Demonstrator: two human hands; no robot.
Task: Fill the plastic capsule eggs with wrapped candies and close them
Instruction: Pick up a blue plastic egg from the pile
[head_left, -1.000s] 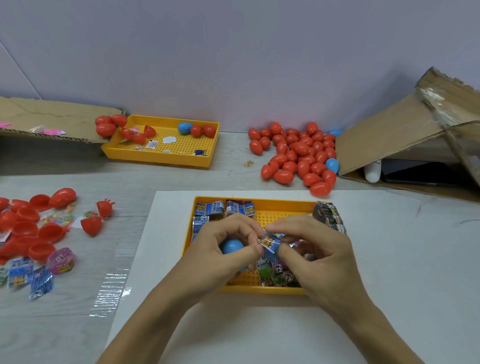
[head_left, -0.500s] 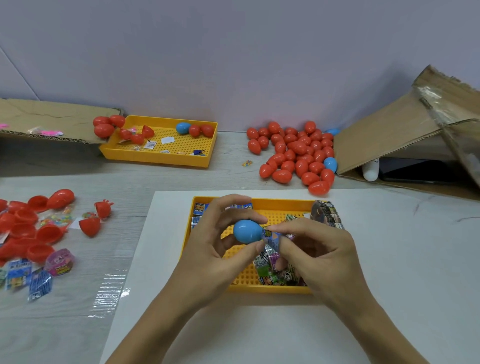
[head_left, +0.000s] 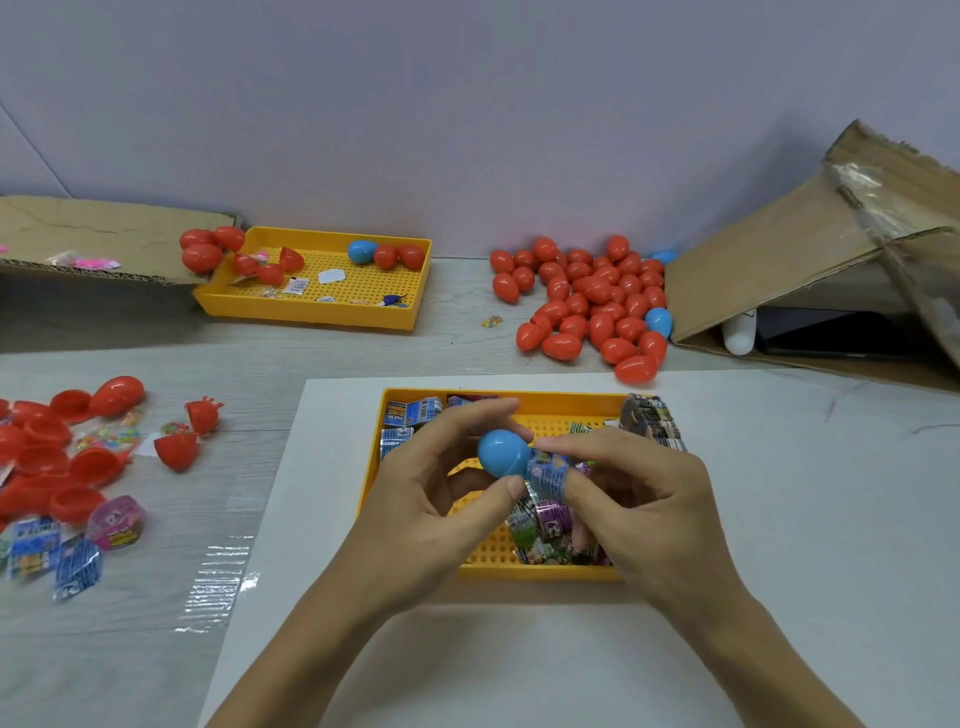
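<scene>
Change from earlier frames: the blue capsule half, a second ago low in the left palm near the tray floor, is now raised above the near tray — its dome turned toward the camera.
Left hand: thumb and curled fingers pinch the blue capsule half from either side.
Right hand: fingertips pinch a blue wrapped candy and press it against the capsule's open side; how far it has entered cannot be told.
Near tray: yellow, perforated, on a white sheet; wrapped candies lie in it beneath the hands, which hide much of its floor.
Far tray: yellow, holding red eggs and one blue egg.
Closed eggs: a heap — mostly red — beside the cardboard box at right.
Open red halves: scattered at left, with loose candy packets near them.
</scene>
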